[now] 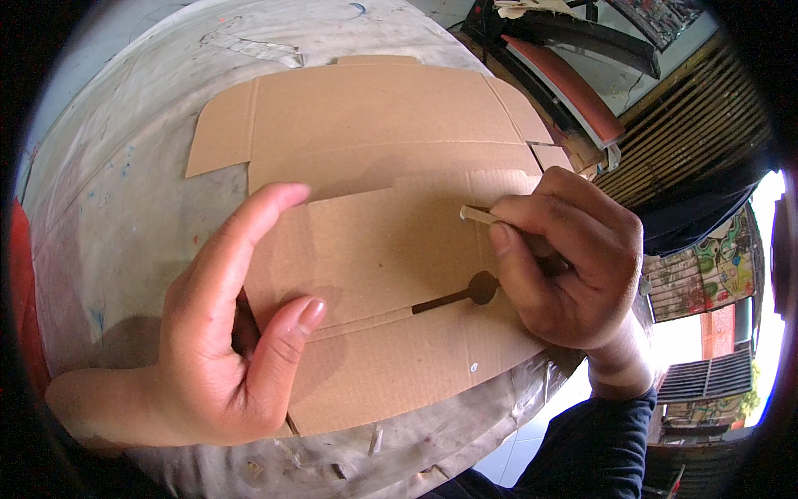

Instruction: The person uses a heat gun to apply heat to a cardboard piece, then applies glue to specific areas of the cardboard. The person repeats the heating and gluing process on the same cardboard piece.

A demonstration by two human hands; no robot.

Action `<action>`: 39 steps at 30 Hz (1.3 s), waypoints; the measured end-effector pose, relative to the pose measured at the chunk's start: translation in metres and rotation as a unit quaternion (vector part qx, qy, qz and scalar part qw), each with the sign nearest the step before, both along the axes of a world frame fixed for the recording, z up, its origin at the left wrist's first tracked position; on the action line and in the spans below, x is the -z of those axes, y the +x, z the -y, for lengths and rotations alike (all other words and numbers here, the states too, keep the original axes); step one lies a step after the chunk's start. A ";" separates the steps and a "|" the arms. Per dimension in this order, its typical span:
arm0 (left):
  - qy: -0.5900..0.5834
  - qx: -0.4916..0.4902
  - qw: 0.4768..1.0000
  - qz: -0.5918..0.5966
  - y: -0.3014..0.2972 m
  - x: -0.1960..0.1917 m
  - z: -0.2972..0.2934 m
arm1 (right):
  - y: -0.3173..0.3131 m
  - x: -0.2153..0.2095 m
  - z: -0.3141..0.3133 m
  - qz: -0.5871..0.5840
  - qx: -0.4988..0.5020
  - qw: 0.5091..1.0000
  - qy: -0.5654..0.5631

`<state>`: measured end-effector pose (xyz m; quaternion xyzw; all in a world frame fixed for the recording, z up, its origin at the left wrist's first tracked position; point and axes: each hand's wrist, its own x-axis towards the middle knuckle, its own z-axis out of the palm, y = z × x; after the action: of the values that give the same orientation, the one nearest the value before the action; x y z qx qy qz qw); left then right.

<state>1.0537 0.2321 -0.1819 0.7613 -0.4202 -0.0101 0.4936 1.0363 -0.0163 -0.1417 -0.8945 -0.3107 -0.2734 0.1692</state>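
Note:
A flat, brown cardboard box blank (pixel 374 108) lies creased and partly folded in front of me, with a nearer panel overlapping the far one. A dark slot with a round end (pixel 482 288) shows in the near part. My left hand (pixel 224 324) is at the left side of the cardboard, thumb and index finger spread apart over it; its other fingers are mostly hidden. Above the right side, my right hand (pixel 573 258) pinches a small pale strip (pixel 475 214) between thumb and index finger. The strip's exact kind is unclear.
A stained, whitish sheet (pixel 125 191) covers the table beneath the cardboard. Small scraps (pixel 376 441) lie near its front edge. Beyond the right edge are a reddish-brown panel (pixel 565 91) and a slatted wooden surface (pixel 682 125).

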 end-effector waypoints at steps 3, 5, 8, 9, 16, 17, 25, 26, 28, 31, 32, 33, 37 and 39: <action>-0.010 0.000 1.000 -0.011 0.002 -0.001 -0.001 | 0.001 0.002 -0.001 -0.004 0.001 1.000 0.003; -0.005 -0.001 1.000 -0.005 0.002 -0.001 0.000 | 0.001 0.001 0.001 -0.003 0.001 1.000 0.007; -0.013 -0.004 1.000 -0.018 -0.001 0.000 0.001 | -0.001 0.000 0.003 0.006 -0.005 1.000 0.015; -0.017 -0.001 1.000 -0.020 0.000 0.001 0.001 | 0.001 0.000 0.002 0.014 -0.012 1.000 0.020; 0.005 -0.020 0.999 -0.037 0.004 -0.003 -0.002 | -0.010 -0.015 0.016 -0.017 0.005 0.994 0.110; 0.004 -0.021 0.999 -0.046 0.004 -0.004 -0.001 | -0.013 -0.016 0.019 -0.025 0.010 0.993 0.112; -0.038 -0.016 0.997 -0.066 -0.004 0.002 0.004 | -0.068 0.015 0.029 -0.060 0.061 0.983 0.162; -0.038 -0.020 0.996 -0.082 -0.008 0.001 0.004 | -0.071 0.019 0.030 -0.042 0.056 0.986 0.150; -0.022 -0.027 0.997 -0.064 -0.010 0.000 0.004 | -0.077 0.025 0.030 -0.018 0.068 0.989 0.129; 0.005 -0.031 0.999 -0.035 -0.013 -0.002 0.008 | -0.084 0.027 0.032 -0.014 0.097 0.989 0.110; 0.010 -0.032 0.999 -0.034 -0.014 -0.002 0.007 | -0.084 0.028 0.031 -0.023 0.094 0.989 0.111; 0.015 -0.034 0.999 -0.035 -0.014 -0.003 0.009 | -0.084 0.028 0.032 -0.040 0.096 0.988 0.114; 0.007 -0.054 0.997 -0.047 -0.018 -0.001 0.012 | -0.086 0.031 0.033 -0.060 0.084 0.986 0.129; 0.017 -0.057 0.997 -0.044 -0.018 0.001 0.013 | -0.085 0.033 0.035 -0.047 0.085 0.988 0.120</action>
<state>1.0355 0.2192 -0.1825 0.7910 -0.3540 -0.0232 0.4984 0.9511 -0.0509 -0.1748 -0.9029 -0.1903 -0.2794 0.2656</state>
